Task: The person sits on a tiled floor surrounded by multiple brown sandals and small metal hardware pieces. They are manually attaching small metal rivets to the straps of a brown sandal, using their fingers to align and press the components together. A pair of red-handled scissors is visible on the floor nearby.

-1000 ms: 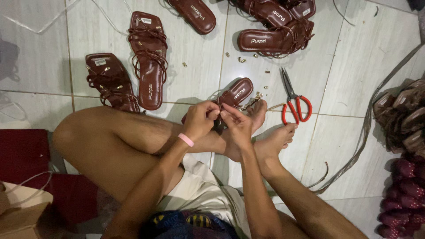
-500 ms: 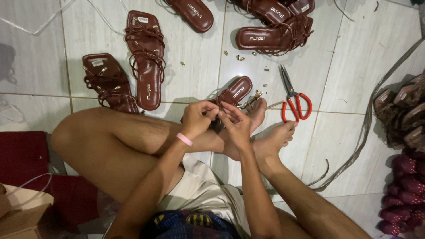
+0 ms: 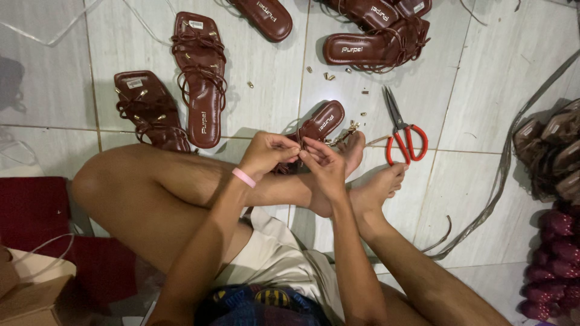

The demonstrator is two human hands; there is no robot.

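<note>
Both hands, left hand (image 3: 266, 154) and right hand (image 3: 323, 169), pinch the brown sandal (image 3: 317, 124) strap; best practice is keeping it braced against the foot (image 3: 350, 154).

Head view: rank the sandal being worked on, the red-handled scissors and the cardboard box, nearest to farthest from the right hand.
From the right hand:
1. Sandal being worked on, at the fingertips.
2. Red-handled scissors, on the tiles to its right.
3. Cardboard box, far bottom-left corner.

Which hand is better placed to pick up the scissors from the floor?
Probably the right hand: the scissors lie on its side, past the foot. The left hand is farther. Both pinch the sandal strap now.
</note>
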